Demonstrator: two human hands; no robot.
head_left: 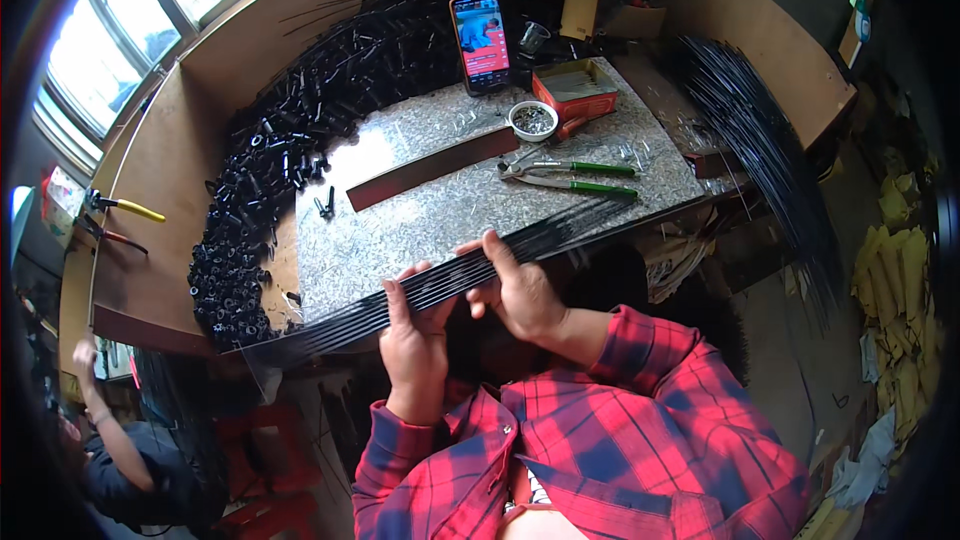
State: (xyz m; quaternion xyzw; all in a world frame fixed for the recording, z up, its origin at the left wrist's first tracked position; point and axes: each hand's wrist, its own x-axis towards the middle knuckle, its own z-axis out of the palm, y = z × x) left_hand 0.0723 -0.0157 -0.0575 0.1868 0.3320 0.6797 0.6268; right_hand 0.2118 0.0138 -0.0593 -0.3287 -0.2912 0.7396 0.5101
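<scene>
A flat bundle of thin black rods (450, 277) lies slantwise across both of my hands, along the near edge of the speckled tabletop (400, 230). My left hand (414, 355) grips its middle-left part, thumb on top and fingers underneath. Farther right, my right hand (524, 295) holds the same bundle, with its thumb over the rods. The rods spread slightly at both ends. Beyond them lies a long reddish-brown bar (432, 170). To the right of the bar are cutting pliers with green handles (575, 177).
Small black tubular parts (300, 130) are heaped along the left and back. A white bowl (533, 121) of small metal pieces, a red box (590, 100) and a lit phone (484, 45) stand behind. Long black rods (765, 135) lie right. Another person (130, 455) sits lower left.
</scene>
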